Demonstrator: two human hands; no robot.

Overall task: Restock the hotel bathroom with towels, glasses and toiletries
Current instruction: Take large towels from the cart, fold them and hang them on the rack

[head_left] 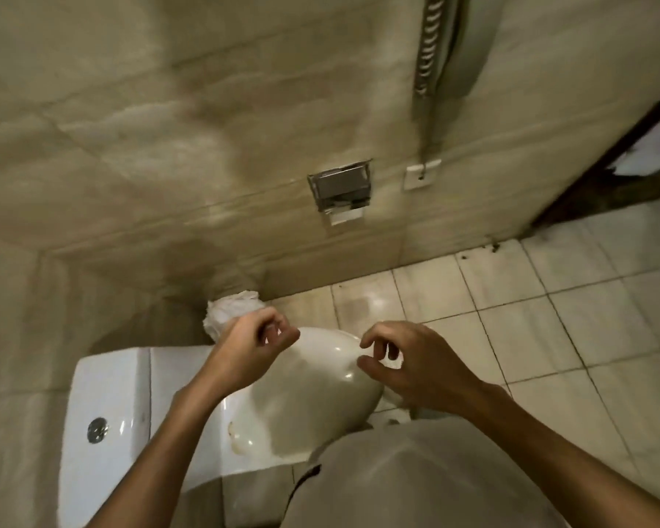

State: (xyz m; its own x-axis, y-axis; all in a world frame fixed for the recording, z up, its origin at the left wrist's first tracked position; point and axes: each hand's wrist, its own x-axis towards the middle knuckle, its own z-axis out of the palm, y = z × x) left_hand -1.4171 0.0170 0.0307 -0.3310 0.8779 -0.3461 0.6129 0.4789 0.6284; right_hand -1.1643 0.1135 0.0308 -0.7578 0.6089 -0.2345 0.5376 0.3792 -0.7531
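so there's a bin lined with crinkly white plastic in the corner, half hidden behind the left hand; glossy white toilet lid is closed right under both hands, boxy tank with a chrome button off to the left; toilet paper sits in a recessed metal holder on the beige tiled wall, tail hanging out; left fingers pinched together, can't tell on what; right hand fingers curled, thumb near forefinger, nothing visible in them
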